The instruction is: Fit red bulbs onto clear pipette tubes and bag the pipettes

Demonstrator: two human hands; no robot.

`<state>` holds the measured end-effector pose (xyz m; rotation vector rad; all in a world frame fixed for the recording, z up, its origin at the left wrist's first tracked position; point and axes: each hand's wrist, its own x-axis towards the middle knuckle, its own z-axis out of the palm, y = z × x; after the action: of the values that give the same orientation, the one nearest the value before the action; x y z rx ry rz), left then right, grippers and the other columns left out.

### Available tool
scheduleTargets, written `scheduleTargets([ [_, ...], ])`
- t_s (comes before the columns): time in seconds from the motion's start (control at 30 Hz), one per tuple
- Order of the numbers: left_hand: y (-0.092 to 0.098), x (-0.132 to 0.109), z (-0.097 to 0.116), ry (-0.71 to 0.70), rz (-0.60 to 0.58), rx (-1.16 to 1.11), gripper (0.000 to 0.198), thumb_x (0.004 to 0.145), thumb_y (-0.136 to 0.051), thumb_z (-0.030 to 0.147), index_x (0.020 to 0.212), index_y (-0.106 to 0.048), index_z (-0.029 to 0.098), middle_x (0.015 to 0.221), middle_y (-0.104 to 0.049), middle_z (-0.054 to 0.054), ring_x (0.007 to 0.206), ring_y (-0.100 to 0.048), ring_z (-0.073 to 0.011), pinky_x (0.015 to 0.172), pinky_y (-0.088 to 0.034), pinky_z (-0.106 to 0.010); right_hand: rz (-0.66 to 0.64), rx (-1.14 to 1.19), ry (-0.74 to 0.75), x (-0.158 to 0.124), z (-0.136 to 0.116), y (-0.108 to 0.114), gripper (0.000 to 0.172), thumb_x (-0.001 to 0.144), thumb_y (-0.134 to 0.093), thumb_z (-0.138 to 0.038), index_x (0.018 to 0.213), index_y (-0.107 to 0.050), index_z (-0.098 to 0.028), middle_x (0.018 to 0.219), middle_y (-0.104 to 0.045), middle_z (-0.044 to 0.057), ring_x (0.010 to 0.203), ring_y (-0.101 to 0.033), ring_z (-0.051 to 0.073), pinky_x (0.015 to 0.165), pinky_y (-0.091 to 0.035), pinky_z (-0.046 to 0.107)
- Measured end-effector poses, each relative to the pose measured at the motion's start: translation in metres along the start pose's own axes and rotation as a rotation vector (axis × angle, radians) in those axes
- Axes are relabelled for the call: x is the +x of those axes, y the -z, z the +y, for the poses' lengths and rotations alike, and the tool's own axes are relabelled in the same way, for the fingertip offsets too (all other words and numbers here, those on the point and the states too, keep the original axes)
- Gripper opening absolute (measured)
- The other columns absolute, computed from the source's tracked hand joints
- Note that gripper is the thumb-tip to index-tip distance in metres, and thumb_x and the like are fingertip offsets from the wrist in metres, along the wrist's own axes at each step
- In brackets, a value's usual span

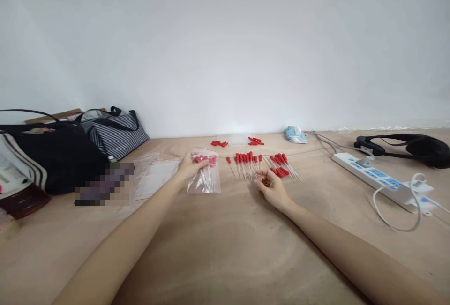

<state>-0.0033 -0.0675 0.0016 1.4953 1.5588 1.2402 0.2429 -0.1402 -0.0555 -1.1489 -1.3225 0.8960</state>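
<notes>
My left hand [191, 167] grips the upper left of a clear zip bag [215, 185], which holds several droppers with red rubber bulbs [202, 159] and thin, clear stems. My right hand [270, 187] rests low over the table with its fingers curled. Its fingertips are by the stem ends of a row of red-bulb droppers [246, 159]; whether a stem is between them is too small to tell. One dropper [230, 163] lies apart on the left of this row. Another pile of droppers [280, 159] lies just beyond my right hand.
Loose red bulbs [255, 141] and clear tubes [238, 140] lie near the wall. More clear bags [156, 174] are left of my left hand, beside a striped bag [117, 131] and black bag [63, 155]. On the right are a tissue pack [296, 135], power strip [381, 181] and black headset [404, 145].
</notes>
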Motion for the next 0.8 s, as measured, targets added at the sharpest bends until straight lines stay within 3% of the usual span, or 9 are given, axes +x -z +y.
scheduleTargets([
  [0.17,0.009,0.032,-0.004,-0.016,0.141,0.147,0.051,0.052,-0.076,0.023,0.092,-0.047,0.014,0.089,-0.057,-0.007,0.087,-0.056,-0.0207,0.079,-0.043,-0.036,-0.018,-0.048,0.011,-0.001,0.004,0.0,0.031,0.066,-0.058,-0.032,0.092,-0.047,-0.019,0.061,-0.049,-0.004,0.053,-0.046,0.011,0.052,-0.038,0.024],
  [0.27,0.009,0.033,-0.007,-0.055,0.21,0.277,0.055,0.054,-0.074,0.023,0.1,-0.046,0.014,0.103,-0.052,-0.012,0.106,-0.045,-0.0275,0.091,-0.033,-0.041,-0.024,-0.055,0.014,-0.001,0.004,0.0,0.03,0.067,-0.057,-0.032,0.092,-0.047,-0.019,0.061,-0.048,-0.004,0.054,-0.046,0.011,0.053,-0.039,0.025],
  [0.37,0.015,0.023,-0.011,-0.11,0.266,0.597,0.051,0.065,-0.063,0.037,0.108,-0.047,0.014,0.116,-0.045,-0.016,0.115,-0.034,-0.0332,0.093,-0.028,-0.045,-0.027,-0.061,0.021,-0.002,0.003,0.001,0.029,0.067,-0.057,-0.032,0.091,-0.048,-0.019,0.061,-0.049,-0.003,0.055,-0.046,0.011,0.054,-0.039,0.025],
  [0.5,0.045,0.003,-0.018,-0.147,0.186,0.998,0.044,0.078,-0.042,0.045,0.111,-0.05,0.017,0.12,-0.045,-0.015,0.116,-0.033,-0.0343,0.091,-0.03,-0.046,-0.036,-0.051,0.02,-0.002,0.003,0.0,0.029,0.067,-0.057,-0.031,0.091,-0.047,-0.019,0.061,-0.049,-0.003,0.055,-0.046,0.011,0.054,-0.039,0.025],
  [0.57,0.064,-0.006,-0.025,-0.089,0.166,1.142,0.051,0.079,-0.037,0.046,0.115,-0.048,0.011,0.124,-0.042,-0.019,0.117,-0.032,-0.0364,0.093,-0.026,-0.048,-0.039,-0.052,0.018,-0.002,0.003,0.0,0.028,0.067,-0.057,-0.031,0.091,-0.047,-0.019,0.061,-0.049,-0.003,0.055,-0.046,0.011,0.054,-0.039,0.025],
  [0.7,0.09,-0.012,-0.045,0.17,0.102,1.209,0.075,0.077,-0.033,0.054,0.125,-0.033,-0.004,0.13,-0.032,-0.028,0.122,-0.024,-0.041,0.094,-0.024,-0.05,-0.047,-0.061,0.023,-0.001,0.005,0.0,0.028,0.067,-0.056,-0.03,0.091,-0.048,-0.018,0.062,-0.049,-0.003,0.056,-0.047,0.011,0.056,-0.039,0.025],
  [0.8,0.096,-0.009,-0.06,0.185,0.087,1.168,0.069,0.078,-0.033,0.047,0.117,-0.039,-0.01,0.124,-0.038,-0.031,0.118,-0.031,-0.0406,0.093,-0.028,-0.047,-0.052,-0.063,0.021,0.0,0.006,0.001,0.028,0.067,-0.056,-0.029,0.091,-0.049,-0.018,0.062,-0.049,-0.004,0.056,-0.047,0.011,0.056,-0.039,0.025],
])
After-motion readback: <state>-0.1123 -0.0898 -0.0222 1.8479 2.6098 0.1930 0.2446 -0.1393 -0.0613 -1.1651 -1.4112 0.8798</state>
